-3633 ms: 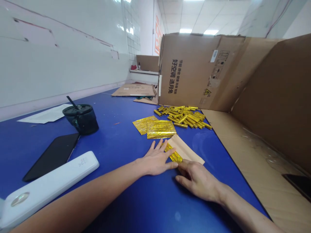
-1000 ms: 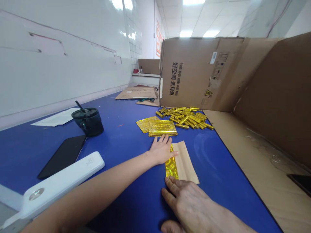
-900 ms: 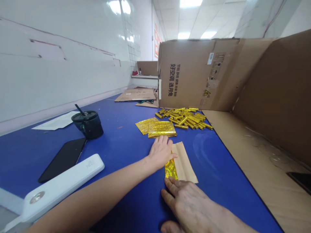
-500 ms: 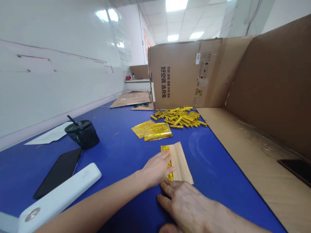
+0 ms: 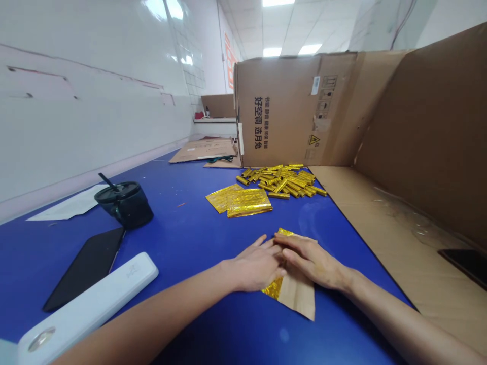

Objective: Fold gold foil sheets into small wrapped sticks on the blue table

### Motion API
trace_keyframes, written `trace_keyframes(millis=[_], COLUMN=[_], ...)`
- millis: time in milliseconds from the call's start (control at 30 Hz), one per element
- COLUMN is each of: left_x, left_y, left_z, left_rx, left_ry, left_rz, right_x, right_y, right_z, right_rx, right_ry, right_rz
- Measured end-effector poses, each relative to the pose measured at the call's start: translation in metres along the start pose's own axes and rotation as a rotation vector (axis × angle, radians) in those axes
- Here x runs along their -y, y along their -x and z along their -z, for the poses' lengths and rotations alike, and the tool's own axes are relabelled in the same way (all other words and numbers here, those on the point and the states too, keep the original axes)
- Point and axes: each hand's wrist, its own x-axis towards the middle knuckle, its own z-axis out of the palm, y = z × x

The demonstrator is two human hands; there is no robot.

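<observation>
A foil-backed paper sheet (image 5: 301, 293) lies on the blue table, its plain tan side up and a folded strip of gold foil along its left. My left hand (image 5: 261, 264) rests over the gold strip with fingers stretched out and thumb apart. Across the sheet's upper part, my right hand (image 5: 312, 259) lies flat, its fingertips meeting those of the left. Both hands press on the paper and partly hide the fold. Just beyond them are flat gold foil sheets (image 5: 249, 203), and behind those a heap of small gold rolls (image 5: 291, 181).
On the left stand a dark lidded cup (image 5: 127, 205) with a straw, a black phone-like slab (image 5: 85, 268) and a long white device (image 5: 91, 304). A large cardboard box (image 5: 289, 111) rises at the back, with cardboard (image 5: 365, 218) along the right edge.
The sheet has turned, its lower end now swung right and nearer to me. My right hand has moved from below the sheet up onto it; my left hand has shifted slightly right.
</observation>
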Motion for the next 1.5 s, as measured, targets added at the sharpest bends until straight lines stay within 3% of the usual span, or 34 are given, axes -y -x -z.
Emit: trace_keyframes(millis=[133,333,467,600,733,867,1033,1333,1500], left_x=[-0.005,-0.016,-0.001,0.017,0.011,-0.002,0.0,0.009,0.014], left_y=[0.006,0.036,0.042,0.03,0.017,0.015,0.022,0.028,0.032], left_z=[-0.001,0.005,0.013,0.02,0.014,0.003,-0.001,0.005,0.01], left_rx=[-0.005,0.053,0.051,-0.045,-0.124,-0.189,-0.148,-0.018,-0.033], left_ry=[-0.026,0.026,-0.01,-0.09,-0.191,-0.151,-0.027,0.076,0.152], left_rz=[0.017,-0.035,-0.005,0.129,0.214,0.279,0.263,0.287,0.308], right_x=[-0.009,-0.016,-0.016,-0.013,-0.012,-0.008,0.0,-0.019,-0.02], right_y=[0.0,-0.002,-0.003,-0.002,-0.001,0.001,-0.001,0.007,0.009], right_z=[-0.005,-0.007,-0.012,-0.018,-0.021,-0.022,-0.023,0.002,0.018], right_rx=[0.101,0.214,0.154,0.026,-0.019,0.007,0.178,0.237,0.217], right_ry=[0.098,0.303,0.5,0.713,0.787,0.681,0.336,0.236,0.046], right_rz=[-0.051,-0.126,-0.209,-0.285,-0.278,-0.237,-0.073,-0.206,-0.232])
